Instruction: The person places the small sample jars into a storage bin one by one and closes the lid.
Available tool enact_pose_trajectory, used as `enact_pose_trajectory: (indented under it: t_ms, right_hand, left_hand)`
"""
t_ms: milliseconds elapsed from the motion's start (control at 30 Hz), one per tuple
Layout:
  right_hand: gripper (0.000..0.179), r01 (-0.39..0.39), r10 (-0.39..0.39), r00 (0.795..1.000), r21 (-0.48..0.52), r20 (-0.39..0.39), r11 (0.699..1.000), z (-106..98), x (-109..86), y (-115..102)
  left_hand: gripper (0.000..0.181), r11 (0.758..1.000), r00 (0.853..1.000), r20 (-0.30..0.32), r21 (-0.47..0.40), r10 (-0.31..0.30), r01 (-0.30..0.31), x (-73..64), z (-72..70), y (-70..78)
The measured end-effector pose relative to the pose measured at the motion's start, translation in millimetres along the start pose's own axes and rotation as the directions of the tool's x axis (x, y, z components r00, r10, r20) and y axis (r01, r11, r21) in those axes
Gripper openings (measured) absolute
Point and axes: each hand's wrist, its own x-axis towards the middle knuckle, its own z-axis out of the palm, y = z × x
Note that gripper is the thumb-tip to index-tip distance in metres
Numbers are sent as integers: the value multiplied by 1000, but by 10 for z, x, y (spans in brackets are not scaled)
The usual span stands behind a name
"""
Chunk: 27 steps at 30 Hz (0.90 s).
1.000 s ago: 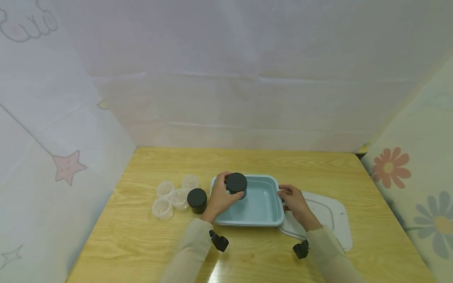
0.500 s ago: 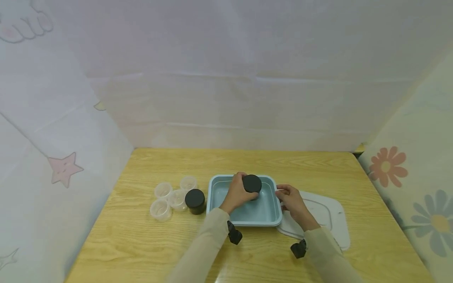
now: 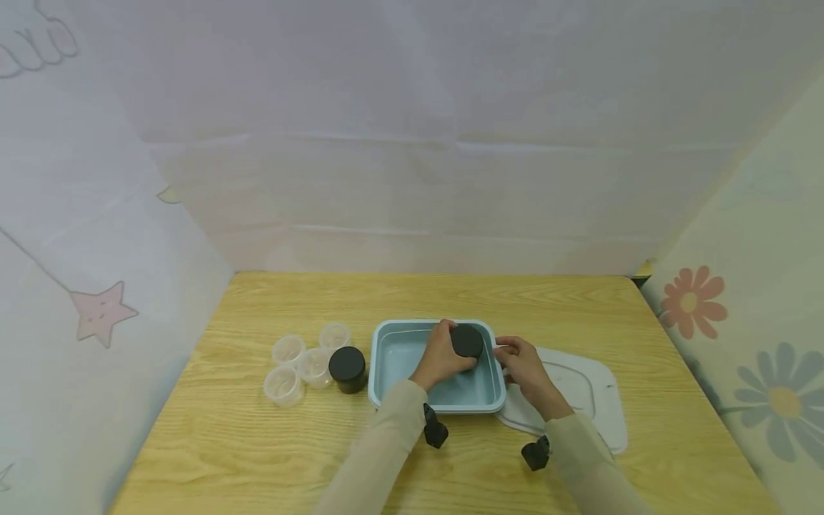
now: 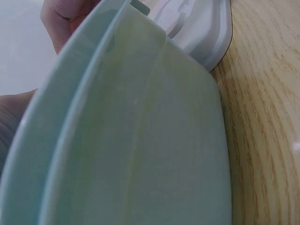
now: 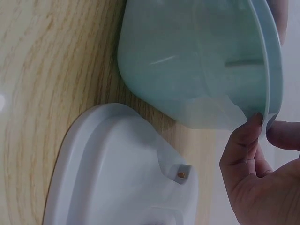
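Observation:
In the head view my left hand grips a round black-lidded jar, thumb at its near side and fingers at its far side. Jar and hand are over the right part of a light blue rectangular plastic box; whether the jar touches the box's floor I cannot tell. At the box's right rim my right hand pinches the edge. The right wrist view has its fingers outside the rim and the thumb on the other side. The box wall fills most of the left wrist view and hides the jar there.
Left of the box stand a second black-lidded jar and several clear round cups. A white lid lies on the wooden table, right of the box and partly under my right forearm. Patterned cloth walls enclose the table.
My left hand has carried the black-lidded jar rightward, from the box's left part to its right part, and slightly lower. The right hand has stayed on the rim. The view has shifted slightly.

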Motion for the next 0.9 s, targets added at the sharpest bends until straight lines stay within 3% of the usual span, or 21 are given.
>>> enact_pose_trajectory:
  t_ms: [467, 733, 900]
  right_hand:
    - [38, -17, 17, 1000, 0, -3, 1000, 15, -2, -1]
    - [39, -14, 14, 1000, -4, 11, 1000, 17, 26, 38]
    - [41, -24, 24, 1000, -1, 6, 1000, -11, 30, 48]
  left_hand:
    - [74, 999, 1000, 5, 48, -5, 5, 7, 66, -44]
    - [75, 999, 999, 27, 32, -22, 21, -58, 8, -33]
    - [70, 1000, 999, 42, 3, -31, 31, -108, -99, 35]
